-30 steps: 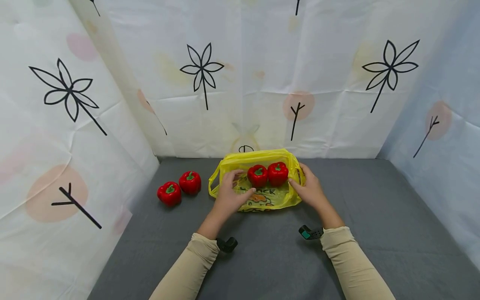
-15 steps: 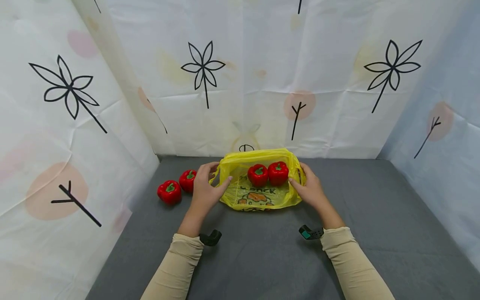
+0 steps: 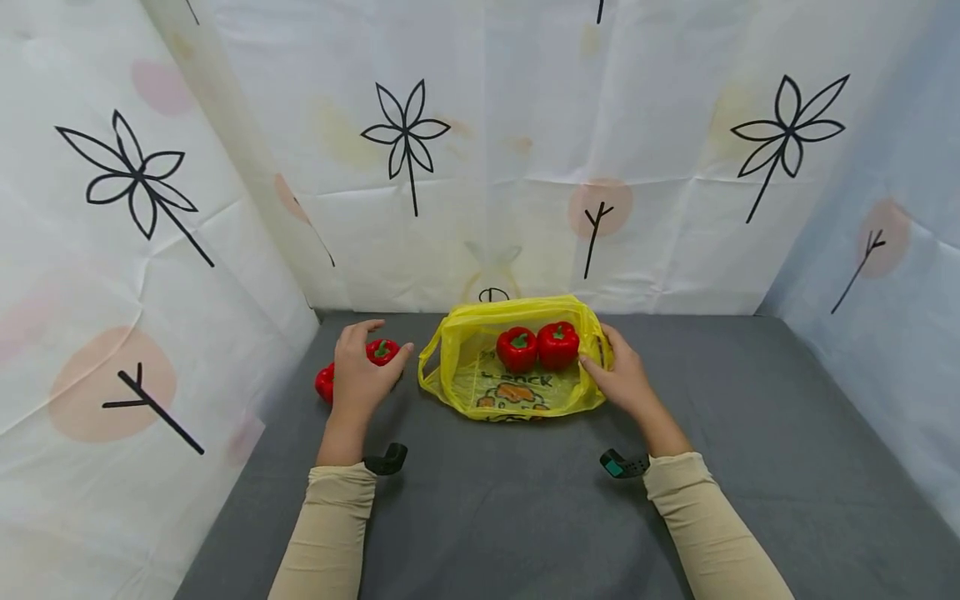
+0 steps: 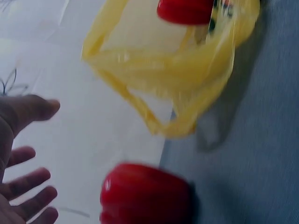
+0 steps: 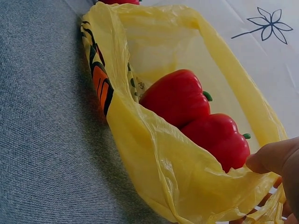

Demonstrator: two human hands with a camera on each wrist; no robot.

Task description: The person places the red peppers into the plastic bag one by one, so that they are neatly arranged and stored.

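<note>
A yellow plastic bag (image 3: 465, 367) lies open-mouthed on the table, with two red bell peppers (image 3: 517, 349) (image 3: 558, 345) inside. My right hand (image 3: 626, 379) grips the bag's right edge; in the right wrist view the thumb (image 5: 268, 157) lies over the rim, close to a pepper. My left hand (image 3: 360, 379), thumb and fingers spread, is over two loose bell peppers left of the bag. One loose pepper (image 3: 383, 352) shows between thumb and fingers, and the other (image 3: 324, 383) is mostly hidden behind the hand. The left wrist view shows a gap between the hand (image 4: 23, 182) and the pepper (image 4: 145, 193).
A grey cloth (image 3: 510, 517) covers the table. White patterned curtains (image 3: 495, 167) stand close behind the bag and along both sides. The bag's left handle loop (image 3: 429, 367) sticks out towards the loose peppers.
My left hand has moved left from the bag's mouth, past its left handle, to the loose peppers. The right hand stays at the bag's right edge, and the peppers lie as before.
</note>
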